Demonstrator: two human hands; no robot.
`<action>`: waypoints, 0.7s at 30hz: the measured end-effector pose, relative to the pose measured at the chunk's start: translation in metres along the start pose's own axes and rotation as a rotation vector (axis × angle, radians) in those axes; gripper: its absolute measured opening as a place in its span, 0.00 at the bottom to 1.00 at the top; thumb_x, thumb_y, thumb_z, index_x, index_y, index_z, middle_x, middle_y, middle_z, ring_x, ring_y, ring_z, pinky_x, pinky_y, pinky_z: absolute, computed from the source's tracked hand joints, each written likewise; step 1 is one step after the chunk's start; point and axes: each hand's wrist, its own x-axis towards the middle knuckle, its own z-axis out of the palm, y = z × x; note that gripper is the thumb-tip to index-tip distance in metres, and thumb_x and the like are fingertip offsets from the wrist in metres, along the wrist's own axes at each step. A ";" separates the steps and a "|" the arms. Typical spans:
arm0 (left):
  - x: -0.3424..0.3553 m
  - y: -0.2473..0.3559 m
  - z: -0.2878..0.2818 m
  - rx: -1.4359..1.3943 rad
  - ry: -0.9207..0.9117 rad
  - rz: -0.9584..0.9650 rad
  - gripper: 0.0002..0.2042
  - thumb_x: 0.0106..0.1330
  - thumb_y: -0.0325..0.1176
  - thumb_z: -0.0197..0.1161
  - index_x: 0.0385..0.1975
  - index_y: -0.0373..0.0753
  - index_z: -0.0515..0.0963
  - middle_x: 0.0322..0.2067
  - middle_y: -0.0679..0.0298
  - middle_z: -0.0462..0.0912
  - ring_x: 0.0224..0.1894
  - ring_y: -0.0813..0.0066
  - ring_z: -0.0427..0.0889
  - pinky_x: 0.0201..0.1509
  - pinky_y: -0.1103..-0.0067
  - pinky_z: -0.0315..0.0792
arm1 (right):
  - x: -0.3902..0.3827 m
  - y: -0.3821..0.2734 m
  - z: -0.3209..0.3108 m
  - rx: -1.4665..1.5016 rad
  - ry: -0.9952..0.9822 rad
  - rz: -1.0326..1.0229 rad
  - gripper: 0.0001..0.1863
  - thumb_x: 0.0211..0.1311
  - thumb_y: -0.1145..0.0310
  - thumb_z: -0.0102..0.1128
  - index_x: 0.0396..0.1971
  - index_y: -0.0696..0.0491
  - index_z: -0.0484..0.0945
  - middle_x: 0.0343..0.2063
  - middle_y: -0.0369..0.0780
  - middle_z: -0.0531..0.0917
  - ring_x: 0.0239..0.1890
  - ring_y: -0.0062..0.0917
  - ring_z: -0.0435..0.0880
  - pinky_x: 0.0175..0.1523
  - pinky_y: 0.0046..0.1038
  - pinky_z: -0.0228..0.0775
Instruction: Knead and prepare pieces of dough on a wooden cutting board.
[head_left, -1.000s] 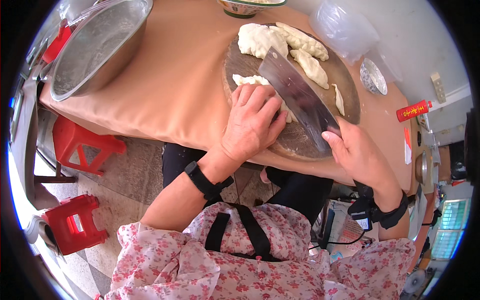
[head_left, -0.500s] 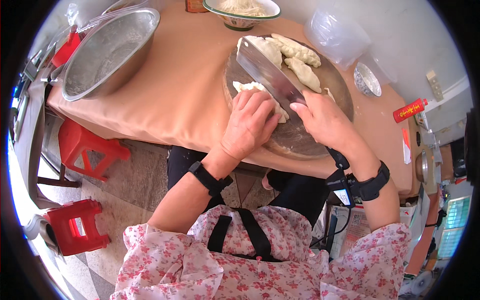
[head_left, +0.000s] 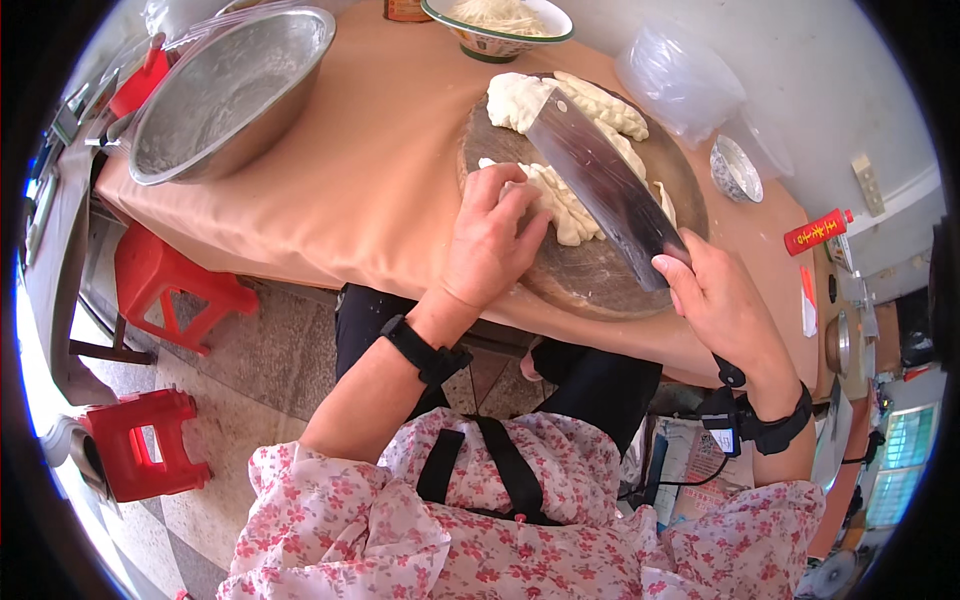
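A round wooden chopping board (head_left: 590,285) bears several pale pieces of dough. My right hand (head_left: 722,300) is closed round the handle of a wide cleaver (head_left: 605,180), its blade tilted above the board and clear of the dough under my other hand. My left hand (head_left: 490,235) curls its fingers over the left end of a lumpy dough piece (head_left: 568,208) at the near side of the board, holding it down. Behind the blade lie a rounded dough lump (head_left: 517,100) and a long dough strip (head_left: 605,105); the cleaver partly covers the dough there.
A large metal basin (head_left: 225,100) stands at the left of the cloth-covered table (head_left: 390,130). At the back is a bowl of pale shreds (head_left: 500,22). Right of the board are a plastic bag (head_left: 680,85), a small bowl (head_left: 735,168) and a red can (head_left: 818,232). Red stools (head_left: 175,285) stand below left.
The cleaver has lifted off the dough and moved right with my right hand, its blade now showing its broad side. My left hand has spread slightly, uncovering more of the dough piece.
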 end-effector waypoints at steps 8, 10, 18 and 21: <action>0.001 0.008 -0.006 0.131 0.080 -0.052 0.10 0.55 0.27 0.68 0.36 0.39 0.78 0.41 0.59 0.77 0.45 0.57 0.75 0.51 0.69 0.68 | 0.002 -0.003 0.000 -0.071 -0.072 0.015 0.16 0.69 0.64 0.53 0.28 0.63 0.68 0.18 0.58 0.72 0.26 0.57 0.73 0.29 0.47 0.61; 0.001 0.009 -0.006 0.139 0.059 -0.064 0.10 0.54 0.27 0.67 0.36 0.38 0.77 0.41 0.59 0.77 0.43 0.57 0.75 0.50 0.69 0.69 | 0.006 -0.003 0.002 -0.099 -0.091 0.003 0.16 0.69 0.64 0.53 0.29 0.63 0.68 0.18 0.58 0.72 0.27 0.57 0.73 0.30 0.48 0.62; 0.003 0.009 -0.005 0.163 -0.013 0.038 0.11 0.52 0.25 0.67 0.36 0.37 0.77 0.40 0.59 0.77 0.42 0.57 0.76 0.47 0.68 0.72 | 0.027 -0.007 0.006 -0.121 -0.143 -0.031 0.15 0.68 0.66 0.52 0.29 0.64 0.69 0.22 0.59 0.74 0.32 0.58 0.74 0.36 0.50 0.64; 0.006 0.009 -0.007 0.141 -0.036 0.052 0.11 0.52 0.25 0.67 0.36 0.37 0.78 0.41 0.59 0.78 0.42 0.57 0.77 0.47 0.68 0.73 | 0.043 -0.006 0.006 -0.110 -0.144 -0.073 0.15 0.67 0.66 0.52 0.28 0.65 0.70 0.24 0.60 0.75 0.33 0.58 0.75 0.37 0.49 0.65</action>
